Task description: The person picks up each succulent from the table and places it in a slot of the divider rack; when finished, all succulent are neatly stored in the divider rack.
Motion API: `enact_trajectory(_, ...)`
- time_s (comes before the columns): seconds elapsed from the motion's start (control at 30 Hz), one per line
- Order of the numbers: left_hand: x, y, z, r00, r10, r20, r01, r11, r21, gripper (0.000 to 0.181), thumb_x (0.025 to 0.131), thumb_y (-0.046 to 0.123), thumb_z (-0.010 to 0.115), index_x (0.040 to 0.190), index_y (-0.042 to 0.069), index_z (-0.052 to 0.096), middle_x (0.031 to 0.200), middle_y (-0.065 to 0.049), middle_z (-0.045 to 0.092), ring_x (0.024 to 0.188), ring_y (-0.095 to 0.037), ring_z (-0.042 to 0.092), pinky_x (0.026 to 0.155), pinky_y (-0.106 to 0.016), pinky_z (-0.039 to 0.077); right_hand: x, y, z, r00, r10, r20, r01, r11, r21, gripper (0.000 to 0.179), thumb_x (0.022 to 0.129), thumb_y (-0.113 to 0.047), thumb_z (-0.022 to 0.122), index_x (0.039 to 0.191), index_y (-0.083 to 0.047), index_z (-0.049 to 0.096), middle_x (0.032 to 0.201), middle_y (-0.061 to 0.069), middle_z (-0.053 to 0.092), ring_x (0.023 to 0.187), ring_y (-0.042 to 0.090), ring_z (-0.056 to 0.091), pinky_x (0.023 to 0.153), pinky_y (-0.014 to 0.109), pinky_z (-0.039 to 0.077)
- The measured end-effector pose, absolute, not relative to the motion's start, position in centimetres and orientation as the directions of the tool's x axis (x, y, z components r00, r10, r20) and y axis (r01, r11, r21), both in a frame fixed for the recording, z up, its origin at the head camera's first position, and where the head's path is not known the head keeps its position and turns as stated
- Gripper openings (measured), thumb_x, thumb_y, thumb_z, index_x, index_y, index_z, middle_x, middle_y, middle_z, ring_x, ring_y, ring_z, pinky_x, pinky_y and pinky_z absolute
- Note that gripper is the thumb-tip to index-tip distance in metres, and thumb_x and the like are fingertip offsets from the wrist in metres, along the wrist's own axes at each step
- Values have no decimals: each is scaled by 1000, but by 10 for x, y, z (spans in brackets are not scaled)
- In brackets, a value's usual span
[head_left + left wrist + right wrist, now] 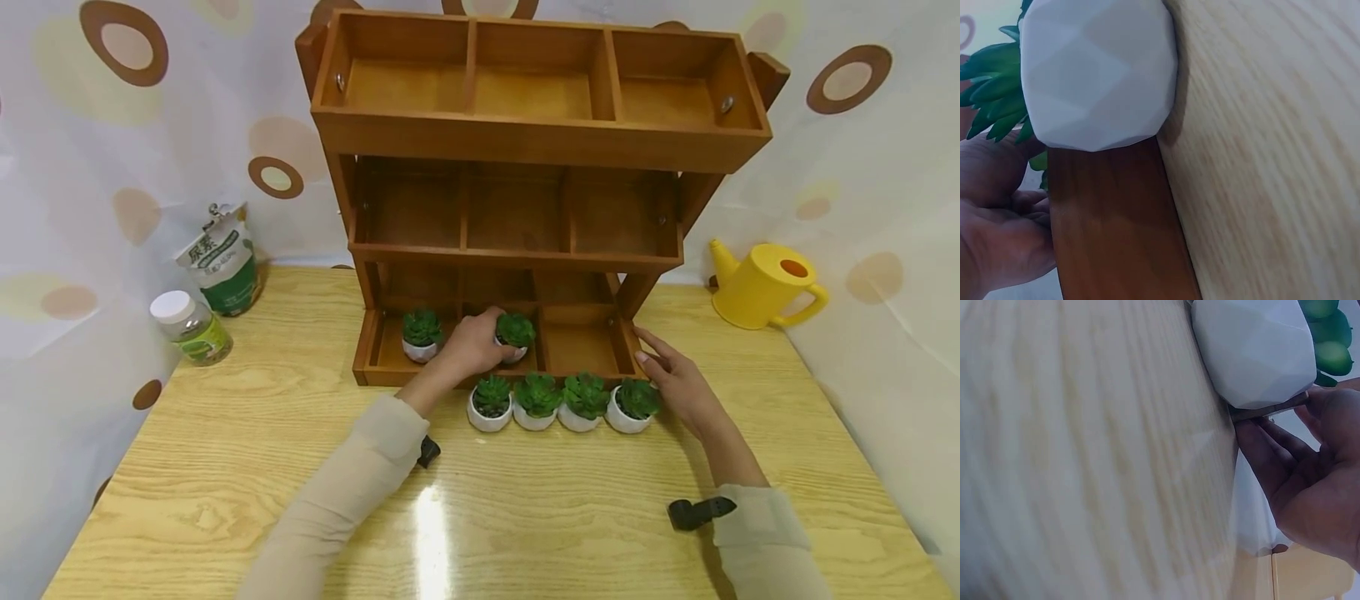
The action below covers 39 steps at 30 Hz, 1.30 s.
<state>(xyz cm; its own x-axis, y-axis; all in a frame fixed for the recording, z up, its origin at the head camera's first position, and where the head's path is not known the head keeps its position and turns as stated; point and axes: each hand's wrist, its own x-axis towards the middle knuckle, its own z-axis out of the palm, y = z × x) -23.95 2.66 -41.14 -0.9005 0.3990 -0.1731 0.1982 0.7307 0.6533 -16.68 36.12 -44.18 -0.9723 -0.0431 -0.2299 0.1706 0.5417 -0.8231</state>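
Note:
My left hand (474,343) grips a small potted succulent (515,330) by its white pot, in the bottom middle compartment of the wooden rack (517,148). Another potted succulent (422,327) stands in the compartment to its left. My right hand (678,385) rests against the right end of the bottom tier, its fingers fairly straight along the outer side. Several potted succulents (537,396) line up on the table before the rack. One faceted white pot (1099,75) hides part of the rack's front board (1116,219) in the left wrist view.
A yellow watering can (761,287) stands to the right of the rack. At the left are a white-lidded jar (197,333) and a clipped green-and-white bag (225,267). Two upper tiers, each split into three compartments, overhang the bottom one.

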Motion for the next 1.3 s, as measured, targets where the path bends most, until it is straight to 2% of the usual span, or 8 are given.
enact_trajectory(0.27,-242,21,-410,-897,393,-203,181,745,642,72,92,33,76,151,5,45,143,-17,59,130,-36,58,106,-46,50,-169,359,-442,-971,-68,-229,157,539,-828,64,107,-51,40,164,-34,16,167,19,23,152,44,27,118,66,25)
enact_trajectory(0.57,-242,22,-407,-900,412,-144,194,672,714,82,90,35,77,158,16,36,148,-13,56,130,-35,58,106,-48,50,-172,367,-438,-972,-58,-226,151,581,-800,64,107,-54,38,163,-38,13,166,21,25,150,47,30,116,67,28)
enact_trajectory(0.63,-240,23,-406,-895,434,-102,226,640,735,83,90,36,77,159,15,34,148,-13,57,124,-34,62,104,-48,51,-169,371,-438,-972,-46,-230,163,577,-801,64,107,-53,38,163,-36,12,166,22,25,149,48,30,115,69,28)
enact_trajectory(0.77,-233,13,-405,-893,448,-36,268,595,758,83,91,37,76,159,16,34,150,-10,55,92,-34,69,95,-46,53,-166,371,-440,-968,-60,-242,171,545,-821,65,107,-52,39,164,-36,12,166,23,24,150,49,28,116,69,26)
enact_trajectory(0.83,-227,3,-404,-895,447,-17,278,585,761,83,91,39,76,159,16,34,154,-8,51,96,-34,69,96,-47,53,-166,368,-441,-966,-76,-245,169,532,-830,65,107,-51,40,164,-36,13,166,23,23,150,49,27,116,69,25)
enact_trajectory(0.9,-219,-8,-401,-895,447,0,287,574,767,82,92,41,75,159,17,35,158,-6,46,114,-34,66,102,-48,51,-167,365,-442,-965,-81,-250,170,532,-829,65,107,-51,40,164,-36,13,167,22,22,151,49,26,116,69,25)
enact_trajectory(1.0,-209,-20,-395,-891,452,29,307,555,773,81,91,44,75,158,18,37,159,-5,45,139,-32,51,111,-48,46,-168,364,-442,-965,-69,-253,178,535,-826,65,107,-51,40,164,-35,13,167,23,21,151,49,25,116,69,25)
enact_trajectory(1.3,-170,-57,-391,-886,463,22,294,524,799,73,88,45,78,151,23,49,150,-6,55,136,-29,56,108,-45,50,-165,363,-445,-970,-62,-237,169,530,-831,65,106,-52,41,164,-34,15,166,23,25,150,47,29,117,67,27)
